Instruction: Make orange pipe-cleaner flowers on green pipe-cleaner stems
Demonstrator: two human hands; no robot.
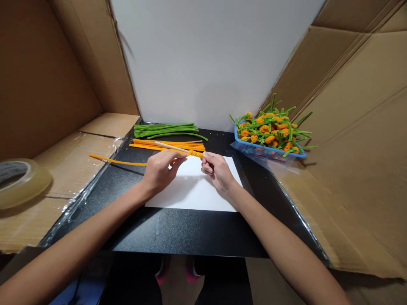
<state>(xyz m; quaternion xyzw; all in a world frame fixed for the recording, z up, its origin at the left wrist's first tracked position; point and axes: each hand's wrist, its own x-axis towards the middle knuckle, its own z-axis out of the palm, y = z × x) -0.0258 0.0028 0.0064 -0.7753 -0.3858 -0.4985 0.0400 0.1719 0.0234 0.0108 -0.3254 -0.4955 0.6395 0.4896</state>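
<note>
An orange pipe cleaner [122, 162] stretches out to the left from my left hand [163, 166], whose fingers are pinched on it. Between my hands its other part is coiled in tight turns around a thin pale stick [170, 146], which points up and to the left. My right hand [217, 168] pinches the right end of the coil, hiding the stick's tip there. Both hands are held over a white sheet of paper [193, 192] on the black table.
Behind my hands lie a bundle of orange pipe cleaners [143, 144] and a bundle of green pipe cleaners [165, 129]. A blue basket [270, 150] at the back right is heaped with orange-and-green pieces. A tape roll [34, 186] rests on cardboard [73, 156] at left.
</note>
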